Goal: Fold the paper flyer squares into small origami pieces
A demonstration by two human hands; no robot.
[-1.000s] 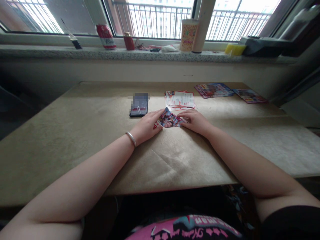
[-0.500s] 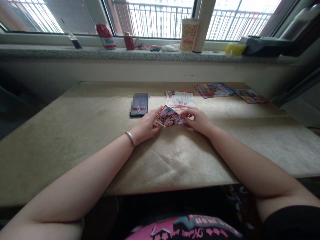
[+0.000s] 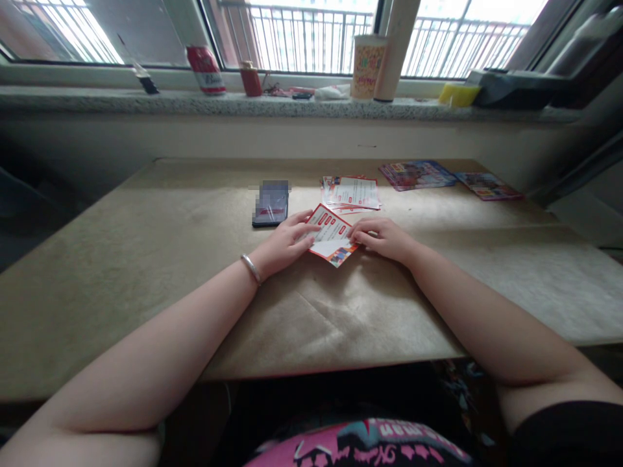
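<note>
A folded leaflet (image 3: 331,241) lies in front of me on the brown table (image 3: 146,259), its white side with red print facing up. My left hand (image 3: 283,245), with a silver bracelet at the wrist, rests its fingers on the leaflet's left edge. At the right edge, my right hand (image 3: 384,237) pinches the paper. Just behind the leaflet lies a small stack of similar white-and-red leaflets (image 3: 351,193).
A dark phone (image 3: 270,205) lies left of the stack. Colourful leaflets (image 3: 415,174) and one more (image 3: 487,186) sit at the far right. On the windowsill (image 3: 146,102) stand a red can (image 3: 206,71), a paper cup (image 3: 366,68) and a yellow sponge (image 3: 458,95).
The leaflet showed its colourful picture side; both hands have folded or turned it so the white printed side now faces up.
</note>
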